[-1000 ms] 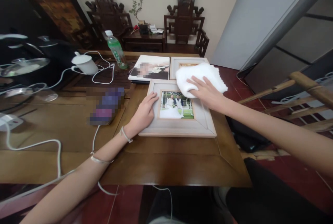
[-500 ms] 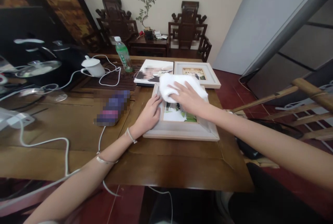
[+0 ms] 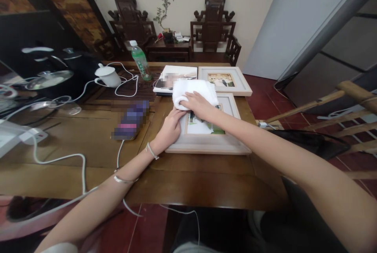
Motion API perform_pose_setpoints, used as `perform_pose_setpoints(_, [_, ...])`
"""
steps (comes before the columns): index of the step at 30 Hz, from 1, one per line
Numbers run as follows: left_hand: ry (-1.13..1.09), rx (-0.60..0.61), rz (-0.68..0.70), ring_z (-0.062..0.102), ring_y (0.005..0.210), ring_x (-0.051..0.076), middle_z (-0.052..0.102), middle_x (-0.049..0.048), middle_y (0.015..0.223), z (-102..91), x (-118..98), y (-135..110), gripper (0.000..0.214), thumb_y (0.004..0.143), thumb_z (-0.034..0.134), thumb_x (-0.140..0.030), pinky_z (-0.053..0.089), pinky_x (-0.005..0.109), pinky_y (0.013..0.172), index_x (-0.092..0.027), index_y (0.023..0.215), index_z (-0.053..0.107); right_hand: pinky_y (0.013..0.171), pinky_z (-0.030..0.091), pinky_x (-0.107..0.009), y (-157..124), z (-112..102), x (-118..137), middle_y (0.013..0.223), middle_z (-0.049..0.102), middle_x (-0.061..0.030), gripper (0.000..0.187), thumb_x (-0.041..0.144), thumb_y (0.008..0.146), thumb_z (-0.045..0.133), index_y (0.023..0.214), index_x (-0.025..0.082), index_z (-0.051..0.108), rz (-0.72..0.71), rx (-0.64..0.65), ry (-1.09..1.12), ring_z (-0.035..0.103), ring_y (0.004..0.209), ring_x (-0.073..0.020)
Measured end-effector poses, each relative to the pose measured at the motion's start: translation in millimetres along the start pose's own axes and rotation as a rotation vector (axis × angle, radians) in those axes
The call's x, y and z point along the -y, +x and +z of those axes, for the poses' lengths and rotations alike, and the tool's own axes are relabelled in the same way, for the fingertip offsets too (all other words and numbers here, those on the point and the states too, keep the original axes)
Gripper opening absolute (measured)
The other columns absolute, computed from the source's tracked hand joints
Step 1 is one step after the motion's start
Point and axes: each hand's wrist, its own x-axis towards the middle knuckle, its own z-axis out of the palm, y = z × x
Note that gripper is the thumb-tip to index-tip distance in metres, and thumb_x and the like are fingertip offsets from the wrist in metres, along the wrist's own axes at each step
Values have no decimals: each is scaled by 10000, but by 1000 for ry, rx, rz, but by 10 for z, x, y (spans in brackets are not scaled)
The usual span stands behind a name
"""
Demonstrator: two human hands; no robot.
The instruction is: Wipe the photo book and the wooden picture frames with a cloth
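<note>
Right hand point(image 3: 199, 106) grasps a cloth point(image 3: 193, 87) on the nearer frame point(image 3: 207, 144); left hand point(image 3: 168, 130) touches its side, grip unclear. Hard rubbing could slide it off the table's point(image 3: 212, 188) right edge.

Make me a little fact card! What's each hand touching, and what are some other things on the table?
Left hand: on the left edge of the near photo frame
Right hand: on the white cloth, over that frame's far-left part
Behind: second photo frame
Farther left: green bottle, white lidded cup
Table: brown
</note>
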Motion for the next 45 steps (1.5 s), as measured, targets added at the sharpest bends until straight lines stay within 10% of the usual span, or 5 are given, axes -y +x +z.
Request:
perform_pose_setpoints(19, [-7,8,-38,489,1508,315,664,137,1467,9,78,-55,542,866,454,-46,380,571,1283,-151,1351,674,862,427,-395,-1203,-230,-787,1231,716,-172,576,-106,807,404,1173,187,738,143,210,-201,679,1010,-268])
perform_pose_setpoints(33, [0,50,-65,417,1553,306,561,179,1562,-8,70,-57,493,960,425,-123,311,570,1306,-130,1429,577,1114,440,-575,-1960,-393,188,1465,644,-189,689,-117,703,428,1247,199,709,70,148,56,546,1427,-334])
perform_pose_setpoints(45, [33,106,-34,385,1574,305,556,166,1577,-42,55,-43,462,1024,384,-163,325,587,1302,-155,1446,573,1121,426,-620,-1371,-276,-507,1511,575,-271,745,-127,751,397,1412,127,627,185,256,-6,580,1392,-369])
